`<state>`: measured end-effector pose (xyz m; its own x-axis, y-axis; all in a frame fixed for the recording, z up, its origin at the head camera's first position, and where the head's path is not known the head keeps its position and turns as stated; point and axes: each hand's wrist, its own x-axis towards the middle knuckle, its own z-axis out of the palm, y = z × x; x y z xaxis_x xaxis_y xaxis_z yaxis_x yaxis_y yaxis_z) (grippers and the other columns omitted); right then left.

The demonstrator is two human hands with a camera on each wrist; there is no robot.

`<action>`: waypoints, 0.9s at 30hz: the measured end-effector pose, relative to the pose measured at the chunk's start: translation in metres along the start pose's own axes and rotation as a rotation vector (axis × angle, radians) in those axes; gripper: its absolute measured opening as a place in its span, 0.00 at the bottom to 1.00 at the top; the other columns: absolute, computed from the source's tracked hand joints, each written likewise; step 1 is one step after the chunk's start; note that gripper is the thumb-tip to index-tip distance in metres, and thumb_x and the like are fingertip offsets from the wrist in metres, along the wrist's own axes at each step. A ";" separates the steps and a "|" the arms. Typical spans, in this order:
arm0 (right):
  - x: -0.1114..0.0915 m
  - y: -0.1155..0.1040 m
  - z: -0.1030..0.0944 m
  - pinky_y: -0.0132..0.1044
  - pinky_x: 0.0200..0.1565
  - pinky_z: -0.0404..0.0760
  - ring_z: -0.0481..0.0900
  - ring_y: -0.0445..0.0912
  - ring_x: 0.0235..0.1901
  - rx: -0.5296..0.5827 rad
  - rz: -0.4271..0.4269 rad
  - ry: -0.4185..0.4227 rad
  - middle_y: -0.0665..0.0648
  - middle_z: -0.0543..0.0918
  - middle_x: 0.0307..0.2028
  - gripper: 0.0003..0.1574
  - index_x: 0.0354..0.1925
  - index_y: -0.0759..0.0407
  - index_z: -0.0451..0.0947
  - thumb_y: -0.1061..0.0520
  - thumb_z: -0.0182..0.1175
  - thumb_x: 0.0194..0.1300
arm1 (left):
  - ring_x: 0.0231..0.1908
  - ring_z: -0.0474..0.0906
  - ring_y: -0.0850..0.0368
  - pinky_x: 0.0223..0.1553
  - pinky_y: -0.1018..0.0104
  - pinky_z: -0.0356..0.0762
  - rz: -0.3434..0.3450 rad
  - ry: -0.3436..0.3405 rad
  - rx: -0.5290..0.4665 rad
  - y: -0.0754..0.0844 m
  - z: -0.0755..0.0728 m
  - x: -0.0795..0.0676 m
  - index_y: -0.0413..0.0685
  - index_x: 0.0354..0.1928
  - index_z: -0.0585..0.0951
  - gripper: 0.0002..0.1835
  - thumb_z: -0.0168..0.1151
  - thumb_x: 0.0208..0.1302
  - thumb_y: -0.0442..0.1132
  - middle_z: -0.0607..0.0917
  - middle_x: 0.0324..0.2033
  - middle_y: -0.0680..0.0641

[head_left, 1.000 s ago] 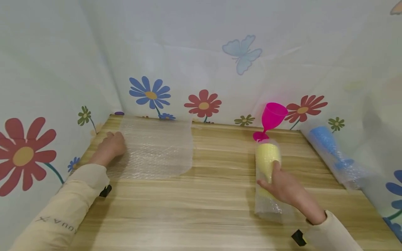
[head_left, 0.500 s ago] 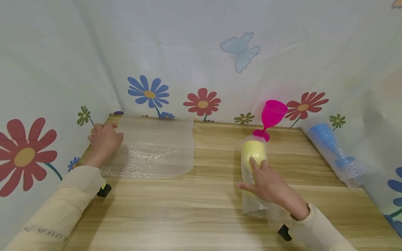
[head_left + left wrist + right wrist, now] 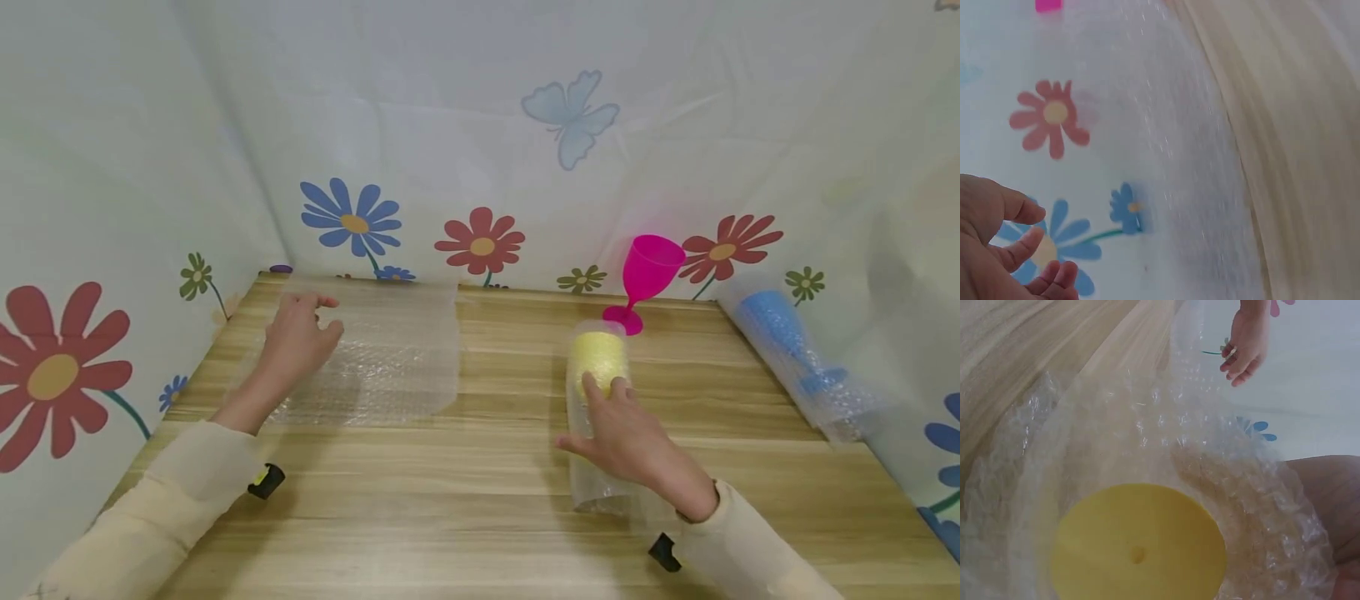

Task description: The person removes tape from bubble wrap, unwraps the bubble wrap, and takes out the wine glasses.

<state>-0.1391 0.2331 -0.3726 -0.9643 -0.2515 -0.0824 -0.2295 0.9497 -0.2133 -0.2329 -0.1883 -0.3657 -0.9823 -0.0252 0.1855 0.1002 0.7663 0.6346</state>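
Observation:
A yellow goblet (image 3: 598, 352) rolled in bubble wrap (image 3: 1141, 419) lies on the wooden table. My right hand (image 3: 626, 437) rests over the roll, fingers extended on top and thumb spread to its left. In the right wrist view, the goblet's round yellow base (image 3: 1138, 547) shows inside the open end of the wrap. A flat bubble wrap sheet (image 3: 405, 354) covers the table's back left. Over its left part, my left hand (image 3: 300, 337) hovers with nothing in it, fingers loosely bent and thumb apart.
A bare pink goblet (image 3: 651, 267) stands just behind the yellow roll. At the right edge lies a blue goblet (image 3: 776, 321) wrapped in bubble wrap. Flower-printed cloth (image 3: 450, 75) closes off the table (image 3: 420, 517) at the back and sides.
My right hand and the wrapped yellow goblet have shifted left, and its grip has loosened into spread fingers. The left hand lifted from the sheet's left edge and moved right over it.

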 end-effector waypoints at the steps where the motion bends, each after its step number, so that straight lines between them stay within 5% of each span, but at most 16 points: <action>1: 0.000 -0.001 0.000 0.66 0.45 0.81 0.69 0.79 0.62 0.001 0.000 -0.002 0.87 0.63 0.63 0.65 0.77 0.71 0.55 0.31 0.69 0.63 | 0.58 0.68 0.33 0.55 0.33 0.62 0.011 -0.014 -0.019 0.005 0.002 -0.004 0.34 0.62 0.76 0.21 0.53 0.72 0.38 0.67 0.62 0.27; 9: -0.004 -0.005 -0.002 0.56 0.43 0.80 0.75 0.60 0.48 0.031 -0.032 0.005 0.74 0.72 0.56 0.52 0.76 0.64 0.62 0.36 0.65 0.69 | 0.53 0.73 0.38 0.49 0.45 0.74 0.077 -0.102 -0.087 0.038 0.025 -0.032 0.36 0.60 0.78 0.18 0.57 0.72 0.36 0.74 0.58 0.33; 18: -0.014 -0.009 -0.001 0.62 0.57 0.75 0.71 0.67 0.60 0.147 -0.114 0.023 0.80 0.67 0.62 0.33 0.72 0.70 0.65 0.52 0.56 0.79 | 0.47 0.76 0.48 0.44 0.55 0.75 0.185 -0.148 -0.152 0.074 0.062 -0.074 0.42 0.54 0.82 0.13 0.63 0.70 0.34 0.81 0.50 0.43; 27: -0.014 -0.012 -0.003 0.61 0.63 0.71 0.71 0.64 0.64 0.186 -0.200 0.017 0.74 0.72 0.65 0.31 0.70 0.75 0.66 0.61 0.49 0.75 | 0.45 0.77 0.56 0.45 0.59 0.78 0.343 -0.258 -0.222 0.111 0.103 -0.115 0.43 0.51 0.82 0.13 0.68 0.65 0.31 0.83 0.49 0.47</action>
<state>-0.1236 0.2258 -0.3656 -0.9046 -0.4262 -0.0049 -0.3890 0.8303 -0.3991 -0.1254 -0.0342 -0.3937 -0.8911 0.3865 0.2376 0.4289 0.5466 0.7192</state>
